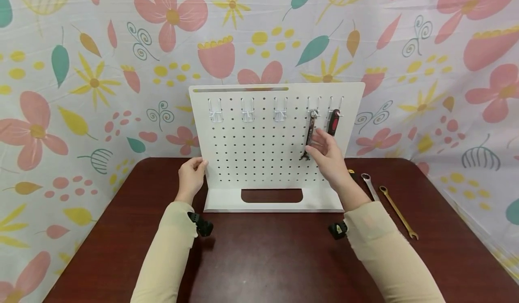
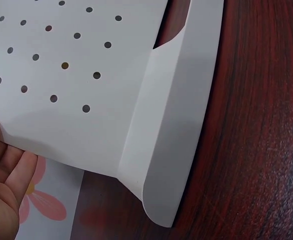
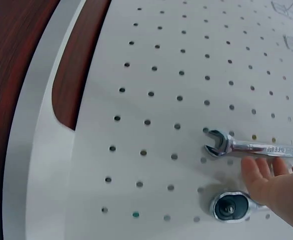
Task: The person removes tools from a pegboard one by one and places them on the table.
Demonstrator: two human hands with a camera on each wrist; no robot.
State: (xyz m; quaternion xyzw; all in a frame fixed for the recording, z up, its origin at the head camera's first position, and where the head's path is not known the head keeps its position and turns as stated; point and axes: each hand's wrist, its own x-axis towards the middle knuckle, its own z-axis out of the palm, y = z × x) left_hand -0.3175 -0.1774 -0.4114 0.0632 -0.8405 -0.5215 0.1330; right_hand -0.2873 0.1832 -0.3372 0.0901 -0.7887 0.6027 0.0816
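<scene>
A white pegboard [image 1: 259, 158] stands upright on the table. My left hand [image 1: 192, 176] pinches its left edge, thumb on the front and fingers behind, as the left wrist view also shows. A silver combination wrench [image 3: 266, 148] hangs by its ring end from a hook on the right part of the board, its open jaw down. Beside the wrench is my right hand [image 1: 327, 156], fingers loosely bent and not wrapped around it; whether they touch it I cannot tell. Right of that hangs a ratchet [image 3: 230, 207] with a black and red handle, partly behind the hand.
Several wire hooks [image 1: 248, 111] line the board's upper part. On the table to the right lie a silver wrench [image 1: 369, 185] and a gold-coloured wrench [image 1: 399, 210], with a black and yellow tool end [image 1: 351, 172] partly hidden by my right arm. A flowered cloth hangs behind.
</scene>
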